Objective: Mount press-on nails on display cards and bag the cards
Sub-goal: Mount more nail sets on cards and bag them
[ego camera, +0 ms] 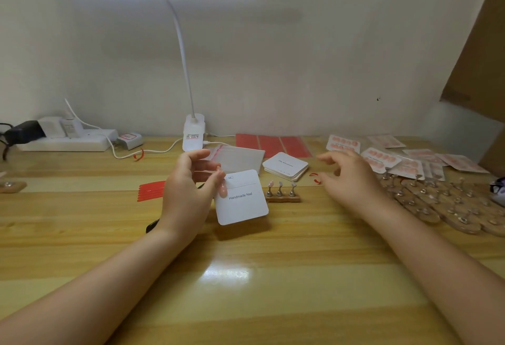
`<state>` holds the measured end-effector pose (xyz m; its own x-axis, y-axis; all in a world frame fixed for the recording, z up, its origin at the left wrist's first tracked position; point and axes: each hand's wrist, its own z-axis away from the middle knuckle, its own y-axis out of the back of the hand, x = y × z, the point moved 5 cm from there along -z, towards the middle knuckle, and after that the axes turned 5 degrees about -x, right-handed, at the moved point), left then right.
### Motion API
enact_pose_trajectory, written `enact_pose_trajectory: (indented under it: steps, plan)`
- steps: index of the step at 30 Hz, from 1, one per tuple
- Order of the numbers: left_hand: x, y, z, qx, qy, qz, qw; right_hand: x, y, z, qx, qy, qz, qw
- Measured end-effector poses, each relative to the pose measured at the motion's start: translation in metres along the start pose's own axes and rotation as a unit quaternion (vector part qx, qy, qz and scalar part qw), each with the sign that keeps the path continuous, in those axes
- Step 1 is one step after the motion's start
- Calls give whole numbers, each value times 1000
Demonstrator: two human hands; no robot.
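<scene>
My left hand (188, 188) is raised over the wooden counter (246, 276) and has a white display card (241, 198) in its grip: the thumb lies across the card's upper left corner and the curled fingers back it from behind. The card is tilted, its face toward me, and reads "Handmade Nail". A pink press-on nail (223, 190) sits at the card's left edge just under my thumb; I cannot tell whether it is stuck to the card or only held there.

My right hand (347, 178) hovers to the right, fingers loosely spread and bent, holding nothing. It is somewhat blurred. Just left of it two small red curled strips (314, 177) lie on the counter.

Behind the card stands a small wooden nail stand (282, 194) with three metal pegs; the left peg carries a pink nail, and the other two tips are too small to read. Farther back lies a stack of blank cards (285, 165), and left of that a pile of clear bags (240, 157). Sheets of red adhesive tabs (273, 143) lie near the wall, and a strip of red tabs (151, 191) lies left of my left wrist.

On the right, bagged cards with pink nails (382, 157) are spread out, with many empty wooden stands (451, 205) in front of them. A clip lamp (193, 131) rises at the back centre, and a white power strip (65, 139) sits at far left.
</scene>
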<state>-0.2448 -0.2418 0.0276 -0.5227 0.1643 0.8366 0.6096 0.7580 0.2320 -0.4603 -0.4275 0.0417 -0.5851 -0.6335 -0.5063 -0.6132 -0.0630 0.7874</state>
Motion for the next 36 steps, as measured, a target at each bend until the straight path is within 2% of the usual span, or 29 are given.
enact_pose_trajectory:
  steps: [2, 4, 7, 9, 10, 12, 16, 19, 22, 26, 30, 33, 36]
  plan:
    - [5, -1, 1, -2, -10, 22, 1000, -17, -3, 6, -2, 20, -94, 995]
    - [10, -3, 2, -7, -19, 44, 999, -38, -13, 12, -82, 15, -222, 971]
    - [18, -5, 5, -9, -35, 70, 997, -69, -29, 27, -244, -24, -381, 892]
    - [24, -5, 6, -10, -50, 81, 995, -82, -37, 36, -323, -30, -417, 849]
    - [27, -6, 6, -13, -58, 82, 995, -86, -39, 39, -339, -24, -423, 840]
    - [32, -7, 7, -19, -70, 82, 994, -91, -39, 42, -330, -19, -428, 841]
    - [44, -4, 8, -3, -97, 75, 993, -99, -28, 42, -261, 21, -417, 871]
    - [57, 6, 6, 30, -158, 9, 987, -102, -17, 41, -188, 38, -412, 890]
    - [69, 8, 8, 34, -226, -59, 972, -102, -8, 40, -153, 23, -422, 893]
    - [77, 7, 13, 40, -301, -139, 943, -102, -6, 41, -146, 0, -419, 896]
    - [83, 4, 16, 38, -393, -194, 898, -108, -7, 43, -166, 6, -451, 877]
    - [85, 3, 17, 38, -405, -210, 889, -111, -7, 44, -172, 15, -453, 874]
    - [83, 4, 17, 49, -378, -231, 895, -114, -6, 45, -172, 27, -450, 876]
